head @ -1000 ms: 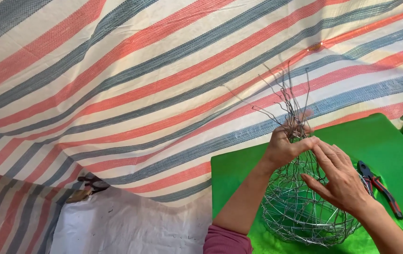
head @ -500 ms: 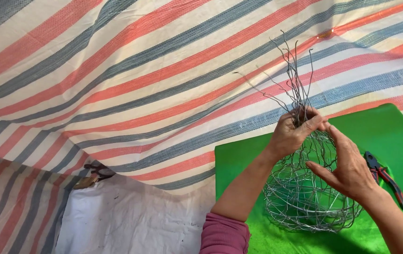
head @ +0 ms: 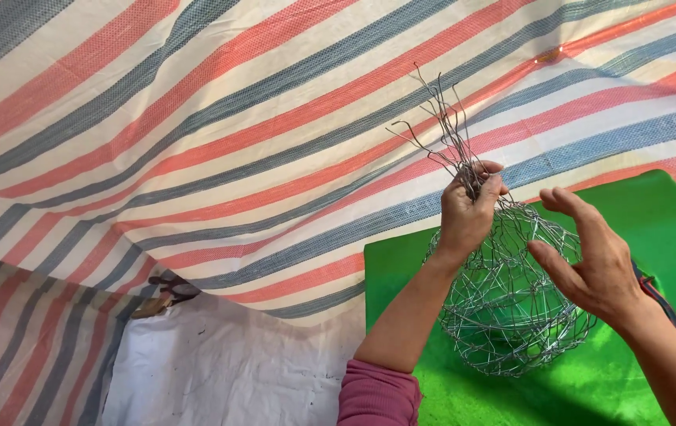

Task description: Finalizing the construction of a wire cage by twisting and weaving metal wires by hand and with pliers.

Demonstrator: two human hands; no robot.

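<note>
Right hand lifted off wire basket; left hand pinches twisted wires.

A single head-worn camera is looking down and forward over the person's own arms, sitting close to the work. The green table is filling the lower right corner, while the striped tarpaulin is taking up most of the frame beyond it. No second view is sharing the scene.

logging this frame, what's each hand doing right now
Left hand: closed on the wire basket's gathered top.
Right hand: open, beside it, holding nothing.
</note>
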